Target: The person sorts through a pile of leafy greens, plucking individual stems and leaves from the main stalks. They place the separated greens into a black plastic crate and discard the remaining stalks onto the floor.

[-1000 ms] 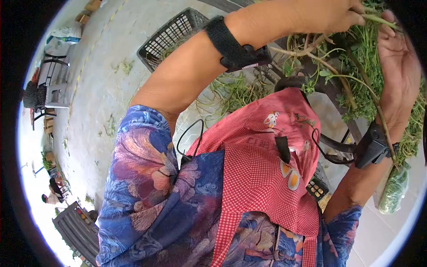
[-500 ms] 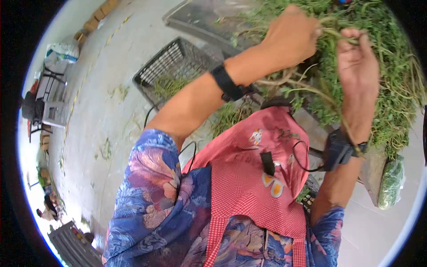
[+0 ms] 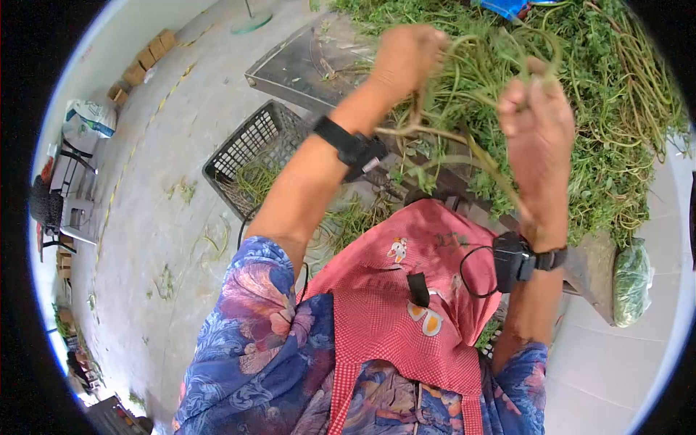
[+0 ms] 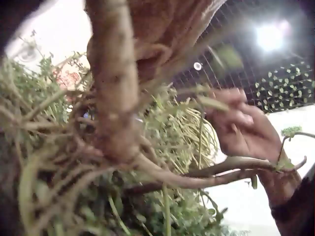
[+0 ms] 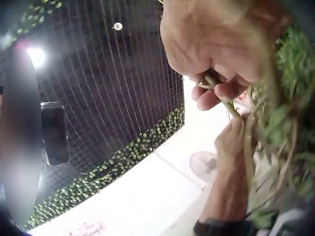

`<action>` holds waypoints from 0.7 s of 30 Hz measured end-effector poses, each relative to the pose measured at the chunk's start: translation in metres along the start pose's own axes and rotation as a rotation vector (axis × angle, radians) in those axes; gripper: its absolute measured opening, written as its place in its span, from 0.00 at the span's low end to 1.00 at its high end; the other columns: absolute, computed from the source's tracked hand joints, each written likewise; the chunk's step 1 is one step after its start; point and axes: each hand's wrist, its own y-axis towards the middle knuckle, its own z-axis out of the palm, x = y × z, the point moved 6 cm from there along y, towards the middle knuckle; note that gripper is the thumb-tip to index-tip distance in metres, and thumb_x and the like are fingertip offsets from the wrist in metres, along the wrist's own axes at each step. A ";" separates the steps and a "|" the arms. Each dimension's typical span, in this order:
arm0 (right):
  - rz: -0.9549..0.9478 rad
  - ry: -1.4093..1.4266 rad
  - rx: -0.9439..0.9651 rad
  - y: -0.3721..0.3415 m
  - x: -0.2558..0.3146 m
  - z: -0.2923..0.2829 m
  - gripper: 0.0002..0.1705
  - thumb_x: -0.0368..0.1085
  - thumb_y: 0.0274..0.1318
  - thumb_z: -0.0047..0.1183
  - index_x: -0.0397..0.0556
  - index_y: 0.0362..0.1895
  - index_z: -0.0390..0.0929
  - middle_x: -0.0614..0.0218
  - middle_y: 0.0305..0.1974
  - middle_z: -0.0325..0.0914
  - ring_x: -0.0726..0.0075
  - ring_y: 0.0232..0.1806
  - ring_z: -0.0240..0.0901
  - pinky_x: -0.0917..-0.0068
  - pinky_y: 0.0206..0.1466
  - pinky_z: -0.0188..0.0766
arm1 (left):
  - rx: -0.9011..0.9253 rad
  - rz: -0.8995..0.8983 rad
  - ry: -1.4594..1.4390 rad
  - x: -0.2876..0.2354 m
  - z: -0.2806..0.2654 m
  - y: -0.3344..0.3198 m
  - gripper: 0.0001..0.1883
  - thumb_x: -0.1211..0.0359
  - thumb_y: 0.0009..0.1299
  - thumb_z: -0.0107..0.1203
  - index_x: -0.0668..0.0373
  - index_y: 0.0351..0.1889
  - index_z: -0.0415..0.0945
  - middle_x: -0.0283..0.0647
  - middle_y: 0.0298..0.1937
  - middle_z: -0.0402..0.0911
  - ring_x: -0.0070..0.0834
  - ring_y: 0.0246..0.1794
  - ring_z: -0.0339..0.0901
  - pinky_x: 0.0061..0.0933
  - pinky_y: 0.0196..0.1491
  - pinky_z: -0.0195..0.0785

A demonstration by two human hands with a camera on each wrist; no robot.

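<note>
In the head view, my left hand [image 3: 409,58] is curled round plant stems at the near side of a big leafy heap [image 3: 602,145]. A brown forked stalk [image 3: 464,138] hangs below it and reaches toward the right forearm; the left wrist view shows a thick brown stalk [image 4: 115,78] close up. To the right, my right hand [image 3: 538,123] pinches a green stem between thumb and fingers, slightly blurred. In the right wrist view that stem [image 5: 229,104] runs from the right fingers toward the left hand [image 5: 231,147]. Green looped stems [image 3: 544,43] arch between and above both hands.
A black plastic crate [image 3: 246,156] with cut stems stands on the floor at left. Loose greens [image 3: 355,225] lie near the red checked apron [image 3: 406,290]. A bagged green bundle [image 3: 632,283] sits at the right corner of the table. Cardboard boxes [image 3: 148,58] line the wall.
The head view has shifted, showing more of the heap and tabletop. My hands have drawn somewhat farther apart, both still on stems, and green loops now show between them.
</note>
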 end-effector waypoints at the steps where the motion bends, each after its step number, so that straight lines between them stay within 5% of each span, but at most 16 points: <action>1: -0.029 -0.043 0.005 0.001 0.014 -0.018 0.17 0.38 0.62 0.46 0.43 0.52 0.62 0.69 0.27 0.71 0.78 0.25 0.69 0.87 0.20 0.58 | -0.023 -0.155 -0.117 0.017 -0.011 0.002 0.13 0.62 0.68 0.48 0.62 0.31 0.78 0.48 0.24 0.77 0.44 0.27 0.76 0.34 0.34 0.68; 3: -0.090 -0.169 -0.115 -0.008 0.046 -0.053 0.19 0.38 0.61 0.48 0.42 0.52 0.64 0.72 0.25 0.70 0.82 0.22 0.65 0.89 0.17 0.55 | -0.041 -0.290 -0.239 0.042 -0.029 0.003 0.15 0.61 0.68 0.47 0.62 0.30 0.77 0.49 0.24 0.77 0.44 0.27 0.76 0.35 0.34 0.68; 6: -0.182 -0.352 -0.221 -0.019 0.070 -0.092 0.17 0.39 0.62 0.47 0.44 0.52 0.66 0.74 0.24 0.69 0.84 0.21 0.65 0.90 0.17 0.54 | 0.014 -0.251 0.137 0.057 -0.036 -0.006 0.17 0.59 0.69 0.46 0.63 0.33 0.78 0.48 0.23 0.77 0.44 0.27 0.76 0.38 0.35 0.68; 9: 0.022 -0.536 -0.360 -0.031 0.045 -0.100 0.18 0.41 0.63 0.44 0.47 0.54 0.66 0.75 0.25 0.70 0.86 0.21 0.64 0.89 0.17 0.55 | 0.119 -0.322 0.304 0.048 -0.023 -0.026 0.18 0.58 0.69 0.46 0.65 0.40 0.76 0.51 0.35 0.80 0.46 0.37 0.77 0.42 0.42 0.68; 10: 0.160 -0.552 -0.393 -0.035 0.025 -0.087 0.19 0.41 0.63 0.43 0.48 0.55 0.66 0.75 0.25 0.70 0.87 0.21 0.65 0.89 0.17 0.56 | 0.044 -0.169 0.271 0.032 -0.027 -0.026 0.19 0.58 0.69 0.45 0.65 0.45 0.73 0.53 0.41 0.77 0.47 0.43 0.74 0.41 0.46 0.66; 12: 0.207 -0.497 -0.216 -0.041 -0.014 -0.075 0.23 0.42 0.63 0.44 0.46 0.59 0.62 0.72 0.28 0.72 0.80 0.26 0.69 0.82 0.24 0.64 | -0.033 -0.011 0.251 0.008 -0.040 -0.038 0.21 0.57 0.69 0.45 0.65 0.51 0.70 0.56 0.47 0.75 0.47 0.50 0.71 0.39 0.50 0.64; 15: -0.019 -0.868 -0.151 -0.040 -0.046 -0.059 0.27 0.41 0.61 0.45 0.46 0.62 0.58 0.65 0.33 0.73 0.66 0.35 0.72 0.71 0.37 0.69 | 0.322 -0.066 0.400 -0.010 -0.046 -0.078 0.42 0.40 0.60 0.50 0.63 0.62 0.61 0.57 0.64 0.56 0.50 0.64 0.56 0.53 0.62 0.47; 18: -0.256 -1.112 -0.046 -0.047 -0.051 -0.035 0.27 0.39 0.58 0.47 0.48 0.62 0.60 0.58 0.37 0.73 0.53 0.42 0.70 0.64 0.46 0.66 | 0.520 -0.108 0.640 -0.008 -0.037 -0.112 0.48 0.35 0.54 0.51 0.59 0.64 0.60 0.56 0.67 0.50 0.48 0.67 0.51 0.57 0.64 0.38; 21: -0.166 -1.072 0.020 -0.042 -0.059 -0.034 0.24 0.37 0.57 0.49 0.51 0.58 0.65 0.54 0.38 0.72 0.48 0.43 0.67 0.62 0.46 0.65 | 0.483 -0.190 0.534 0.003 -0.031 -0.110 0.45 0.36 0.56 0.51 0.56 0.64 0.61 0.53 0.68 0.50 0.47 0.68 0.51 0.54 0.64 0.39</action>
